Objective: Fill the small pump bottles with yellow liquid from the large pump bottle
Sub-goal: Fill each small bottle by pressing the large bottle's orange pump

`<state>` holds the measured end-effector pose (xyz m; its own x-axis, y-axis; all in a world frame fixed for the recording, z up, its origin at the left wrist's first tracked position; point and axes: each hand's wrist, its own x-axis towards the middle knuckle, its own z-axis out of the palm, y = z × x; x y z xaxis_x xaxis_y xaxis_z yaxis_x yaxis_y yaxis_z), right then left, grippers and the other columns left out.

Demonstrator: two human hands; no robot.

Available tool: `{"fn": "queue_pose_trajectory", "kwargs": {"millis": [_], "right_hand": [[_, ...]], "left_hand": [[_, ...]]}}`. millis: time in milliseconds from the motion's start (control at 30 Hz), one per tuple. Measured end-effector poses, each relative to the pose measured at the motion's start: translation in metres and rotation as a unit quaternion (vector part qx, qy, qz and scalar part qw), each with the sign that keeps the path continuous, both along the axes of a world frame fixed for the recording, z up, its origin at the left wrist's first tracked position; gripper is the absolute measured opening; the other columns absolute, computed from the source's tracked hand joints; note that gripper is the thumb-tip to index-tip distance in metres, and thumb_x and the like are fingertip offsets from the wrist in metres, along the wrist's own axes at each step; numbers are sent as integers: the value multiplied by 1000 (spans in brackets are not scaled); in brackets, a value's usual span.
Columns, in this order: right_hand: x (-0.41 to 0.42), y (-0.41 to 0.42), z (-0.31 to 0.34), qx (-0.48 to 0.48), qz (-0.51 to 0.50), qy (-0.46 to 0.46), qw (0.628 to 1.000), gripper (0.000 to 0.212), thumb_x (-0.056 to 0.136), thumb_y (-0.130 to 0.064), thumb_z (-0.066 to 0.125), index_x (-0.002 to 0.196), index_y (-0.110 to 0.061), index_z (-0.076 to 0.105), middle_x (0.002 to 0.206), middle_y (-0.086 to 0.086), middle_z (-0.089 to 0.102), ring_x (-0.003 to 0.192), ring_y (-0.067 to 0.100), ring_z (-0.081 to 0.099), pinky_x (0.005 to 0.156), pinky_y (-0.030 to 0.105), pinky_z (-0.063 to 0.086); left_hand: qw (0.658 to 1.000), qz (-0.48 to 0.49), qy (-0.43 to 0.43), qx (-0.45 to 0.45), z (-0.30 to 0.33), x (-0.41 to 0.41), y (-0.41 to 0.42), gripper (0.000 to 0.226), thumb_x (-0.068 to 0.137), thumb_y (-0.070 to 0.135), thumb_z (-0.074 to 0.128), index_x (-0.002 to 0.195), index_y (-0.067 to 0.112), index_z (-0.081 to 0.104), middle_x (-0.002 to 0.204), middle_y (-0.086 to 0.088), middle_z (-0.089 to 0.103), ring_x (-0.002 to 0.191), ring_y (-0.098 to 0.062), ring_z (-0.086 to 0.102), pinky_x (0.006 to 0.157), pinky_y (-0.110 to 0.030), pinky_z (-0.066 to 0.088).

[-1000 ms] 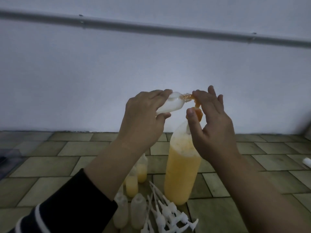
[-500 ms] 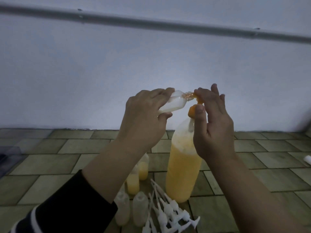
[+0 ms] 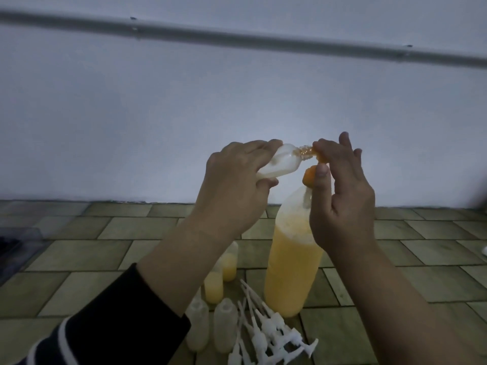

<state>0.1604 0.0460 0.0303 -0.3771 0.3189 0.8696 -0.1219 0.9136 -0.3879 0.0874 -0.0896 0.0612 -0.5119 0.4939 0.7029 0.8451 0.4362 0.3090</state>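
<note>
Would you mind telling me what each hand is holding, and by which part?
Left hand grips the small bottle round its body; right hand pinches the large bottle's orange pump head.

Dim, flat, bluish lighting; source not visible. Wall [image 3: 131, 114] brightest, floor tiles [image 3: 79, 254] murky. Soft overall focus, possibly motion blur. Pipe [image 3: 237, 39] bows from wide-angle distortion.

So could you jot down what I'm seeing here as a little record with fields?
left hand: holds small bottle tilted, mouth at the orange pump
right hand: fingers on orange pump
large bottle: upright on tiled surface, mostly full of yellow liquid
filled small bottles: two
empty small bottles: two
loose white pump tops: piled in front
</note>
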Motion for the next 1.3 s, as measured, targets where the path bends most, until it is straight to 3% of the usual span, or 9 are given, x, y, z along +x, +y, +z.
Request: {"fn": "queue_pose_trajectory", "kwargs": {"millis": [267,567,800,1100,1300], "right_hand": [[9,0,7,15,16,-39,999,51,96,-41,25,126,-12,54,133,2,55,140,11,26,115,17,9],[-1,-1,-6,-5,8,0,1000,44,96,-32,28,126,-11,53,133,3,54,141,14,26,117,21,9],[7,2,9,34,6,-41,999,53,95,-44,24,126,-12,54,134,3,54,139,10,26,116,16,6],[-1,0,-4,8,-12,-11,1000,45,96,-32,28,124,-11,56,130,4,57,137,13,33,117,21,12],[6,0,9,23,-9,-54,998,54,95,-45,22,127,-15,54,136,1,53,140,12,27,116,16,6]], "left_hand": [[1000,8,-8,-12,4,1,-4,52,85,21,65,134,28,49,133,10,55,120,-16,46,101,-35,30],[999,11,-27,-16,-5,6,-1,54,88,21,63,138,27,45,137,9,52,123,-15,42,102,-32,30],[1000,11,-20,-12,5,6,-4,52,86,22,64,135,29,48,135,12,53,121,-14,44,98,-30,29],[999,15,-39,-26,-1,6,0,54,88,21,63,138,27,45,138,9,51,123,-15,42,102,-33,29],[999,19,-25,-15,8,7,-3,52,86,20,64,135,28,49,135,10,53,120,-16,44,101,-35,30]]}}
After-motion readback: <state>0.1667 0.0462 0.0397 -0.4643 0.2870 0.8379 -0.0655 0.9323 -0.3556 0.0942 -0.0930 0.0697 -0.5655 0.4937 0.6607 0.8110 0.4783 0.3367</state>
